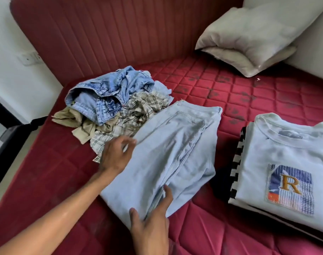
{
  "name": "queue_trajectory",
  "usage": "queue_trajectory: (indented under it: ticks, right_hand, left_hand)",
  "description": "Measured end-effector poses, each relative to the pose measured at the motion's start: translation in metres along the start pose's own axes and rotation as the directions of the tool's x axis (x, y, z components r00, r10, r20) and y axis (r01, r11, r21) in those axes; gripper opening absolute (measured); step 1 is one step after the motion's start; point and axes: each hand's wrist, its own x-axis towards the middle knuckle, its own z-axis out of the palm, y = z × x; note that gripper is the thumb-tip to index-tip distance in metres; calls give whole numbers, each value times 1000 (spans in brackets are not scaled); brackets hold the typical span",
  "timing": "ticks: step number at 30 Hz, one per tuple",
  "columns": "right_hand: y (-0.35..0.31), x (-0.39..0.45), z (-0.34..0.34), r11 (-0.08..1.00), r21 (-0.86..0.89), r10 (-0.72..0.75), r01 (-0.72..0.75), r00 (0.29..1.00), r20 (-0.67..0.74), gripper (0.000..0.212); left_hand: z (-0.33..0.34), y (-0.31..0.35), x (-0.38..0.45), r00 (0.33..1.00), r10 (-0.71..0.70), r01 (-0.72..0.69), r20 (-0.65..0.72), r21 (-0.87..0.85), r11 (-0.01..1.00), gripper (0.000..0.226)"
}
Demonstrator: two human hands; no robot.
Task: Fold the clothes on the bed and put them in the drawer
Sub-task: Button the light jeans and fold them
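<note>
Pale blue trousers [177, 148] lie folded lengthwise on the red quilted mattress [221, 85], in the middle of the view. My left hand [116, 155] hovers blurred at their left edge with fingers loosely bent, holding nothing. My right hand [153, 219] rests on the near end of the trousers, fingers straight. Behind them sits a crumpled heap: denim garment [105, 94], checked shirt [135, 115], beige cloth [72, 116]. At the right lies a folded stack topped by a white T-shirt with an "R" patch [289, 170]. No drawer is visible.
A grey-white pillow [252, 39] leans at the back right corner. The red padded headboard [111, 34] runs along the back. A black-and-white striped garment [237, 162] shows under the T-shirt. The bed's left edge drops to the floor beside a white wall with a socket [29, 58].
</note>
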Motion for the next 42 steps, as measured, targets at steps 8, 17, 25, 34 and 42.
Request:
queue_trajectory:
  ticks: [8,17,25,34,42]
  right_hand:
    - [-26,-30,-19,738,-602,-170,305,948,270,82]
    - [-29,-59,-3,97,-841,-459,533,774,437,20]
    - [-63,-167,61,361,-659,-152,660,739,656,20]
    - [-139,-185,61,884,-137,-171,447,582,795,35]
    - [-140,-67,-10,931,46,-359,363,881,308,46]
  left_hand:
    - [-20,-82,-87,857,-457,435,237,143,889,47]
    - [-46,-109,-105,689,-613,709,387,-535,459,34]
    - [-190,-139,-206,615,-685,783,390,-401,475,37]
    - [-327,-132,-237,590,-552,807,589,-417,417,46]
    - [-241,-75,-110,781,-445,619,438,-641,455,28]
